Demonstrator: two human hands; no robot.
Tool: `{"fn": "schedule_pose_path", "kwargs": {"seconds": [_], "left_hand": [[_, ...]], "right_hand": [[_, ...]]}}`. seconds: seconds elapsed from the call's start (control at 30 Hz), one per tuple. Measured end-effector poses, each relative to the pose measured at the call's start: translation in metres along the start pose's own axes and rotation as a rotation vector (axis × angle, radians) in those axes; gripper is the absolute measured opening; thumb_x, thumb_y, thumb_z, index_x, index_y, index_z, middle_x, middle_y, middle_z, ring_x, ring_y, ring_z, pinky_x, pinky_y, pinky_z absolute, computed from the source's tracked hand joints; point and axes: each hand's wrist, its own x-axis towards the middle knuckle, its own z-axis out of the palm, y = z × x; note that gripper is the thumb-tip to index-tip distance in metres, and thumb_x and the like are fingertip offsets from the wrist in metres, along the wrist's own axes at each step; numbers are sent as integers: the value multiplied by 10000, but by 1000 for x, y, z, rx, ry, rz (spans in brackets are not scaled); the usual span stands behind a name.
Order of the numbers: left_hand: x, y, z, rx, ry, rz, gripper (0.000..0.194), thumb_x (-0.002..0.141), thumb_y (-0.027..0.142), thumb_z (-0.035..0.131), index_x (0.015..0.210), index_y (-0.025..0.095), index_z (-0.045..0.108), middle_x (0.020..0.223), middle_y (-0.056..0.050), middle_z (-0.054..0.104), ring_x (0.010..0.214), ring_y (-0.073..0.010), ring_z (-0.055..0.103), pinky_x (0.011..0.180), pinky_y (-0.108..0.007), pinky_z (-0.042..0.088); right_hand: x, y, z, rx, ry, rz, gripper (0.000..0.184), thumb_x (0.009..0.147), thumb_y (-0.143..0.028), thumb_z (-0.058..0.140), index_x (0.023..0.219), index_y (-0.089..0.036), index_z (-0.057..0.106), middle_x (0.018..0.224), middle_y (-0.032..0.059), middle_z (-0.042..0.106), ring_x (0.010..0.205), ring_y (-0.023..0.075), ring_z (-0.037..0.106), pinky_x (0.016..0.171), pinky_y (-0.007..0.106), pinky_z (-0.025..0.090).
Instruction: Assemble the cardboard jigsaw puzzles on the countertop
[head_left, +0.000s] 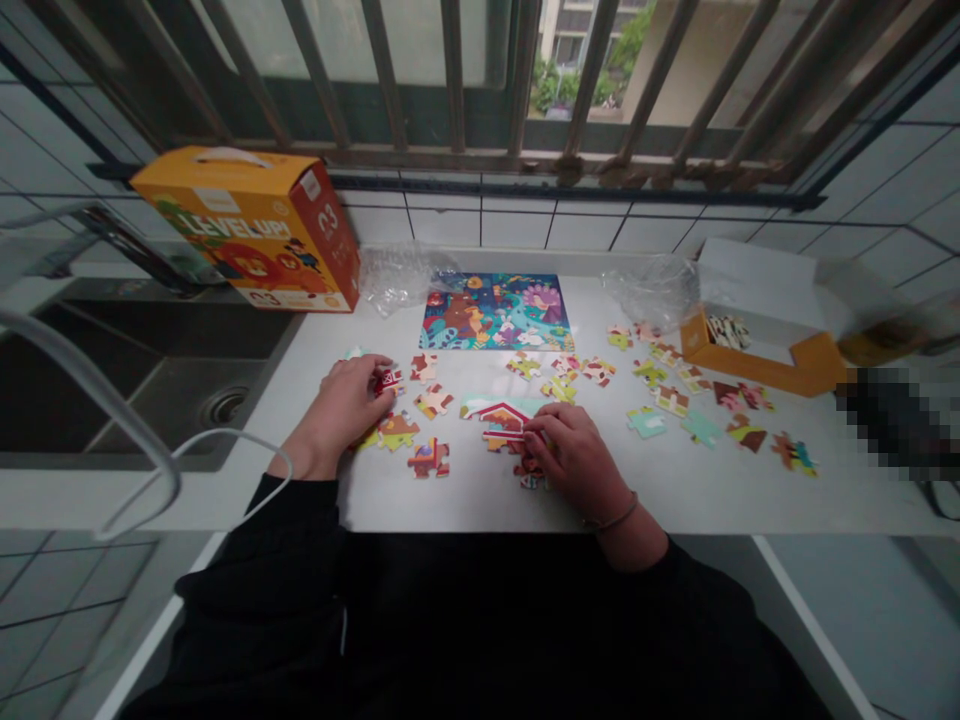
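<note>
My left hand (346, 402) is at the left of the counter, its thumb and fingers closed on a red and white puzzle piece (388, 381). Other puzzle pieces lie under and beside it, among them a yellow-green and brown one (397, 430). My right hand (581, 460) has its fingers pinched at the right edge of a joined puzzle section (496, 412) with a red roof outline and pale green sky. Just below those fingers lies a dark reddish piece (529, 474), partly covered. Between the hands is a loose purple and orange piece (429, 458).
Several loose pieces (671, 400) are spread on the right. A colourful picture sheet (496, 312) lies at the back between crumpled clear plastic bags. An orange puzzle box (251, 230) stands back left beside the sink (135, 375). An open orange and white box (765, 355) stands right.
</note>
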Motion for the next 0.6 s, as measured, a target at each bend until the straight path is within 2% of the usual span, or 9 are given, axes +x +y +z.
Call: {"fn": "schedule_pose_path", "kwargs": {"seconds": [0.13,0.27,0.37,0.47,0.53,0.6], "left_hand": [[-3,5,-2,-139,56,24,434,865,327,697,1279,203,662,1127,-83,693,1031,-278,660,980,-426,540],[-6,7,-5,-218,120,68,335,902,328,676,1215,209,703,1094,-65,650,984,-240,646,923,-388,560],[-9,14,-8,-366,158,13,291,931,374,686,1171,213,717,1098,-61,675,926,-212,653,844,-357,570],[-17,36,-6,-627,69,-97,419,916,468,756,1245,218,687,1036,-52,725,778,-180,643,667,-306,541],[-27,60,0,-809,-60,-73,463,920,486,775,1288,227,664,1065,-58,756,780,-177,679,642,-292,543],[-39,89,10,-870,-171,-6,403,949,451,763,1287,247,676,1104,-56,779,789,-175,708,643,-290,553]], "right_hand": [[1,0,0,2,-2,-1,203,1108,-369,604,1094,-246,764,1145,108,713,1069,283,631,971,484,513],[1,1,1,2,-3,-3,195,1103,-364,602,1104,-250,759,1145,103,713,1061,279,631,968,482,512],[0,1,1,-1,-4,2,187,1100,-361,606,1110,-253,758,1148,103,712,1065,282,632,972,486,513],[1,-2,0,3,7,2,188,1107,-347,595,1135,-252,755,1151,107,713,1076,286,637,977,487,518],[1,-4,-1,10,24,0,194,1112,-341,583,1157,-248,748,1163,111,712,1098,289,641,987,486,522],[2,-5,-1,10,40,1,193,1114,-335,578,1167,-248,742,1171,114,711,1121,292,644,998,486,525]]}}
